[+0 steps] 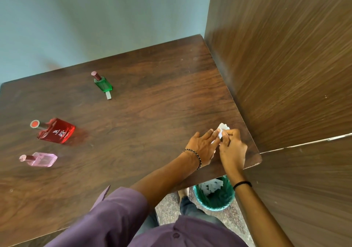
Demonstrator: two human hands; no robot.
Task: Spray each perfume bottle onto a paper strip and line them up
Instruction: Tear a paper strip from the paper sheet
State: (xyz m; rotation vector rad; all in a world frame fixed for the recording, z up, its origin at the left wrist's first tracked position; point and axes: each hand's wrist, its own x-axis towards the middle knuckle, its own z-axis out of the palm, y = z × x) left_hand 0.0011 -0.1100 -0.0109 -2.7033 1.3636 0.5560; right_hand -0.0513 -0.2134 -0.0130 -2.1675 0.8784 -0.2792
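Both of your hands meet at the near right corner of the table [133, 103]. Your left hand [202, 147] lies nearly flat, fingers extended and close together, their tips pressing down on the small stack of paper strips [222, 130]; this presumably steadies the stack. Your right hand [232, 149] is curled, its thumb and forefinger pinched on the near edge of the same stack, apparently to peel off a single strip. Whether one strip has already come free cannot be told, since the fingers cover that edge.

Well to the left of your left fingertips and farther from you stands the green bottle [102, 82], capped, with one paper strip [108, 95] lying just at its base, touching or nearly so: judged from this, that bottle is finished and marks the start of the line. Far to the left of both hands stand the red bottle [55, 130] and, nearer to you, the pink bottle [41, 158], both capped, neither with a strip beside it, so two remain.

Below the table edge, just under your right wrist, a green bin [226, 203] holds a loose heap of white paper strips, likely discards.
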